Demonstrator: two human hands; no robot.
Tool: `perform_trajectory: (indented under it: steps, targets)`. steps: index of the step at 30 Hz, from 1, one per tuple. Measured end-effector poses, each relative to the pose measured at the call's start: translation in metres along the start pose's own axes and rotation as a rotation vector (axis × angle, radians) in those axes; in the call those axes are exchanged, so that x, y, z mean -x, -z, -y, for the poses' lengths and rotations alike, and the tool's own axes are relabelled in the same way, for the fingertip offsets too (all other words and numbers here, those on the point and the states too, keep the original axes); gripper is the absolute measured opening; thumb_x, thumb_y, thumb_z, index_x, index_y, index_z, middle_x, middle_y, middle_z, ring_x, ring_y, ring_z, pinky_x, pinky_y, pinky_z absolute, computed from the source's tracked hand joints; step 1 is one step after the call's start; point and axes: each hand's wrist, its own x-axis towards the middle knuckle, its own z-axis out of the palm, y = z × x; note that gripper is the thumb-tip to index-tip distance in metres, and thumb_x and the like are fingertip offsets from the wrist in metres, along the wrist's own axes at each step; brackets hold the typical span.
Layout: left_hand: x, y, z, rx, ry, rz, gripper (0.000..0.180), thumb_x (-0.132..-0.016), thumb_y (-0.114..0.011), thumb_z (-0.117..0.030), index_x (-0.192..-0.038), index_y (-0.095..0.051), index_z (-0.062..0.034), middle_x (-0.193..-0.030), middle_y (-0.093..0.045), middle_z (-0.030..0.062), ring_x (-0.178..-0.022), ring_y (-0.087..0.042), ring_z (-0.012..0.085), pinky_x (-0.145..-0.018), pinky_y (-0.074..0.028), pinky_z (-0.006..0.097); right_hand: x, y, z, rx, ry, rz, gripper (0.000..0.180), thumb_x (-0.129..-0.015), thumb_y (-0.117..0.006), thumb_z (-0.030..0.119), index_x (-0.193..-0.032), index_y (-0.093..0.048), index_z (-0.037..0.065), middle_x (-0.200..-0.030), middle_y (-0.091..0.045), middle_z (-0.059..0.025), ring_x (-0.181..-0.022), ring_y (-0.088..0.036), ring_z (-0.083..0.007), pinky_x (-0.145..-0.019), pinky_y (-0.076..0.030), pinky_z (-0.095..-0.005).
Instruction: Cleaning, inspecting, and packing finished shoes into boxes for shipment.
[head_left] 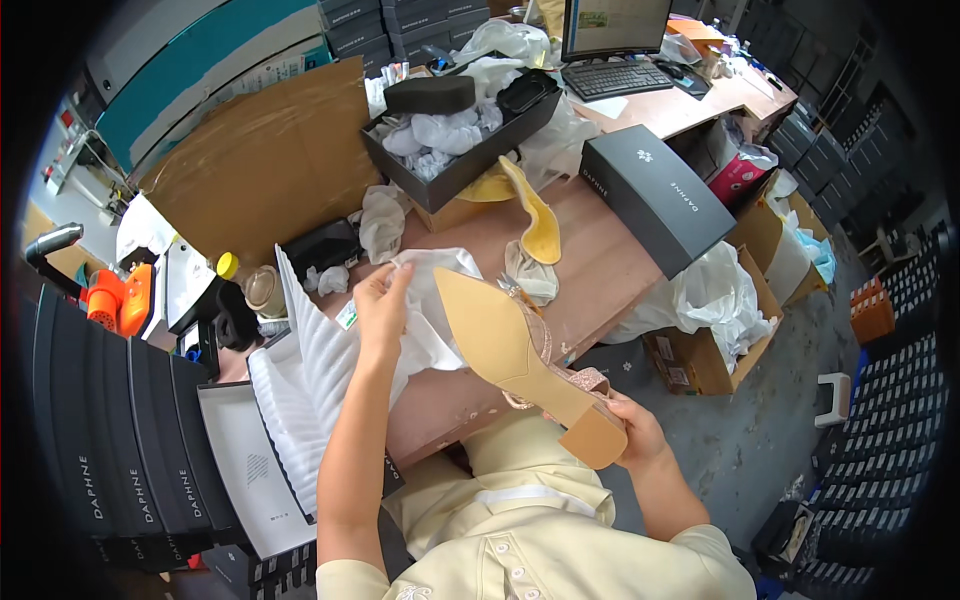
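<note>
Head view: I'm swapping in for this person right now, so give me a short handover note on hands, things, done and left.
Right hand: fingers grip the block heel of a tan pointed shoe, sole up.
Left hand: fingers pinch white tissue paper beside the shoe's toe.
On the desk: an open dark shoebox with tissue, its lid to the right, a yellow shoe between.
Done: shoe in hand.
Left: shoe not wrapped or boxed.

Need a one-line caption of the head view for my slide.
Right hand holds a tan block-heeled shoe sole-up while the left hand pinches white tissue paper over a cluttered desk.
</note>
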Motion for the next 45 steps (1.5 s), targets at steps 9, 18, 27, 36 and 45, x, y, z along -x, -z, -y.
perform_trajectory:
  steps: [9,18,27,36,45]
  targets:
    - [0.037,-0.003,-0.025,-0.184,-0.496,-0.115,0.019,-0.087,-0.063,-0.015,-0.097,-0.069,-0.0009,-0.05,-0.043,-0.006,-0.04,-0.033,0.005,-0.039,-0.024,0.025,-0.004,-0.017,-0.003,-0.173,-0.149,0.07,0.054,-0.087,-0.044,0.024,-0.133,-0.038,-0.004,-0.128,-0.049,-0.0249,-0.111,-0.056,-0.0264,-0.091,-0.047,-0.0338]
    - [0.104,0.004,-0.039,-0.343,-0.576,0.251,0.021,-0.083,-0.063,-0.004,-0.103,-0.069,0.0007,-0.055,-0.057,0.0037,-0.047,-0.046,0.0035,-0.045,-0.035,0.022,-0.007,-0.062,-0.007,1.398,0.462,-0.058,0.052,-0.079,-0.062,0.019,-0.127,-0.05,0.003,-0.123,-0.051,-0.0195,-0.098,-0.062,-0.0233,-0.078,-0.052,-0.0333]
    - [0.091,0.016,-0.049,-0.219,-0.51,-0.059,0.024,-0.087,-0.061,-0.008,-0.11,-0.068,-0.0062,-0.051,-0.047,-0.0044,-0.044,-0.039,0.0025,-0.041,-0.031,0.023,-0.027,-0.096,0.021,1.853,0.461,0.094,0.046,-0.074,-0.066,0.018,-0.116,-0.056,0.004,-0.117,-0.054,-0.023,-0.084,-0.064,-0.0317,-0.072,-0.054,-0.0357]
    - [0.142,0.002,-0.038,-0.171,-0.786,0.269,0.051,-0.067,-0.064,0.003,-0.115,-0.065,-0.014,-0.06,-0.06,0.006,-0.047,-0.058,0.0202,-0.045,-0.046,0.029,-0.062,-0.053,-0.007,0.219,-0.274,-0.356,0.032,-0.094,-0.044,0.033,-0.105,-0.056,0.005,-0.084,-0.064,-0.0076,-0.07,-0.064,-0.0187,-0.049,-0.05,-0.0335]
    - [0.139,0.0,-0.038,0.225,-0.617,-0.131,0.021,-0.089,-0.058,-0.011,-0.108,-0.067,-0.008,-0.055,-0.052,0.0009,-0.045,-0.043,0.0064,-0.045,-0.037,0.023,-0.037,-0.089,-0.006,1.812,0.462,0.253,0.076,-0.079,-0.068,0.024,-0.139,-0.031,-0.003,-0.117,-0.058,-0.0159,-0.101,-0.061,-0.0262,-0.083,-0.05,-0.0349]
